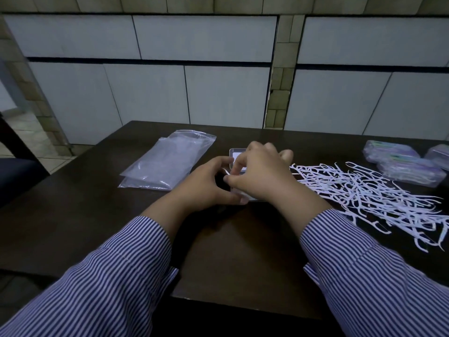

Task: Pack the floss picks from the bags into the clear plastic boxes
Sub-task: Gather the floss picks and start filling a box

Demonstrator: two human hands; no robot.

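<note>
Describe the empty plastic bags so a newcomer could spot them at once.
Start at the dark table and look left of the person's hands. The empty plastic bags lie flat there, stacked and slanted toward the wall. Unlike the filled boxes and loose floss picks on the right, they are limp, clear and empty.

Two clear bags (167, 164) lie stacked toward the tabletop's (73, 215) far left, and three filled plastic boxes (410, 166) sit clustered at its far right edge. One open box (237, 153) is at the middle, mostly hidden under two hands, the left hand (209, 183) and the right hand (260, 173). The loose floss picks (369, 198) heaped along the right side are too many and too tangled to count.
</note>
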